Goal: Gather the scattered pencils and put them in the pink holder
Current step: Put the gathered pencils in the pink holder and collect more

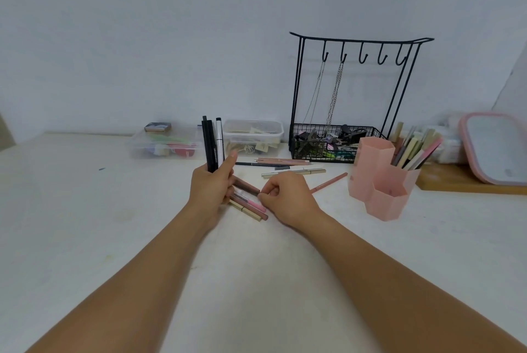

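Pink holder (379,181): rear cell holds upright pencils (415,153).
Left hand (211,185): raised, gripping black and white pens (212,144) upright.
Right hand (288,195): curled, pinching loose pencils (251,205) on table (85,210).

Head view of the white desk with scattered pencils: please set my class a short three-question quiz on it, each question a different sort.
1. True or false: the left hand holds black and white pens upright.
2. Which compartment of the pink plastic hexagonal holder already has pencils in it? A) the low front one B) the one at the right rear C) none
3. Fill in: the right hand pinches at the small pile of pink and beige pencils lying on the ____.

Key: 1 true; 2 B; 3 white desk.
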Motion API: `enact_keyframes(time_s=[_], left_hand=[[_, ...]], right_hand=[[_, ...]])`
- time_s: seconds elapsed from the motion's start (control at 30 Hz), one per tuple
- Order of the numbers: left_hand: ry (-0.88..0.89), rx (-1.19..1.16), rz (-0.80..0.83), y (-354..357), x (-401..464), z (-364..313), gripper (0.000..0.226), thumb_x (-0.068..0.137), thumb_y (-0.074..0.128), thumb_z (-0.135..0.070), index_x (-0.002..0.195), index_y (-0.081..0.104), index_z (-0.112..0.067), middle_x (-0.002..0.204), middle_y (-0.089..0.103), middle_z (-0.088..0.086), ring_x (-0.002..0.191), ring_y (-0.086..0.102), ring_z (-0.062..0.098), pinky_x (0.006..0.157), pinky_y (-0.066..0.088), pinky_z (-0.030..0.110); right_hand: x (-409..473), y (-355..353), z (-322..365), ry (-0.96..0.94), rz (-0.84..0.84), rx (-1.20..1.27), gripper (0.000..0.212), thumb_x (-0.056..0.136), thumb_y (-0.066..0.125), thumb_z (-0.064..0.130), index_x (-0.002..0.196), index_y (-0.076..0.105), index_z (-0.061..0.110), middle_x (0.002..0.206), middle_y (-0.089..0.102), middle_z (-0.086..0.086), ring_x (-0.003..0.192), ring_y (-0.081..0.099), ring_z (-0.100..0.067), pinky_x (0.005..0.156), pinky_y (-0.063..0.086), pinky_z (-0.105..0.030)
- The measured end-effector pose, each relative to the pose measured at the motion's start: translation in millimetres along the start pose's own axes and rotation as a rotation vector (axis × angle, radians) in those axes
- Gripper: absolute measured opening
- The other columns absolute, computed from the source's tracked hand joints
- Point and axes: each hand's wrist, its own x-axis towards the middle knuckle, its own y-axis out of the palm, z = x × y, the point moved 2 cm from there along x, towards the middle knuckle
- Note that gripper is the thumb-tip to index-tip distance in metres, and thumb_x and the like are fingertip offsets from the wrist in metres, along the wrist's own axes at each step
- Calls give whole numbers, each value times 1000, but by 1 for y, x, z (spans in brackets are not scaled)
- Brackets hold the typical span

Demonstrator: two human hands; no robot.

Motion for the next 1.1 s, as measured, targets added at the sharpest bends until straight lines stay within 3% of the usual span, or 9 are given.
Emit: enact_keyframes(time_s=[0.23, 0.37, 0.5, 0.6, 0.67, 0.77, 0.87, 0.97, 1.1], left_hand=[[16, -86, 49, 0, 0, 1, 31, 92, 73, -36, 95, 59, -9, 56, 40, -2, 42, 32, 10, 39, 27, 20], [-3, -87, 51, 2, -3, -1, 44, 80, 80, -48, 89, 62, -10, 58, 34, -2, 41, 28, 9, 39, 26, 21], [52, -73, 89, 6, -9, -4, 48, 59, 84, -52, 73, 56, -16, 50, 44, -4, 38, 37, 10, 39, 31, 19], [76, -110, 115, 8, -9, -3, 46, 54, 90, -43, 69, 56, -16, 57, 57, 1, 51, 58, 19, 45, 46, 22], [69, -128, 142, 9, -10, 0, 43, 58, 93, -33, 70, 57, -13, 61, 63, 6, 57, 65, 25, 49, 52, 25], [58, -75, 92, 10, -9, 2, 35, 78, 86, -20, 65, 54, -12, 53, 61, 2, 48, 63, 19, 46, 48, 22], [39, -34, 20, 8, -5, 1, 32, 87, 78, -25, 71, 54, -13, 56, 58, 3, 50, 59, 20, 48, 45, 25], [42, -44, -34, 1, -1, -2, 34, 94, 70, -31, 72, 52, -12, 54, 53, 1, 46, 50, 15, 44, 37, 26], [27, -90, -131, -6, 1, -4, 38, 95, 67, -42, 74, 50, -15, 53, 50, -1, 44, 47, 13, 42, 38, 25]], right_hand=[[1, -12, -7, 159, -11, 529, 10, 90, 73, 21, 89, 78, 12, 68, 65, 6, 53, 52, 1, 60, 42, -15], [-3, -8, 4, 113, 30, 742, 9, 93, 69, 19, 89, 75, 13, 66, 63, 5, 46, 47, 1, 50, 38, -12], [-10, 7, 23, 22, 58, 738, 9, 93, 68, 13, 91, 74, 6, 71, 66, -6, 50, 53, 2, 54, 43, -12], [-13, 17, 30, 17, 79, 818, 8, 92, 68, 6, 91, 72, -1, 76, 68, -17, 67, 65, -16, 70, 57, -29], [-14, 19, 30, -38, 69, 793, 6, 90, 68, 1, 88, 73, 3, 74, 68, -17, 70, 66, -21, 70, 56, -31], [-17, 14, 31, -106, 45, 715, 7, 88, 69, -4, 85, 74, 0, 65, 68, -5, 55, 62, -6, 58, 51, -17], [-16, 7, 29, -112, -24, 644, 7, 88, 71, 5, 85, 77, 6, 66, 66, 5, 41, 48, 2, 48, 39, -12], [-1, 3, 9, -96, -219, 364, 6, 87, 73, 16, 88, 78, 17, 78, 70, 14, 62, 58, 6, 63, 41, -14], [9, 3, -9, -30, -156, 63, 18, 87, 73, 31, 103, 76, 23, 94, 72, 12, 89, 64, -4, 80, 49, -24]])
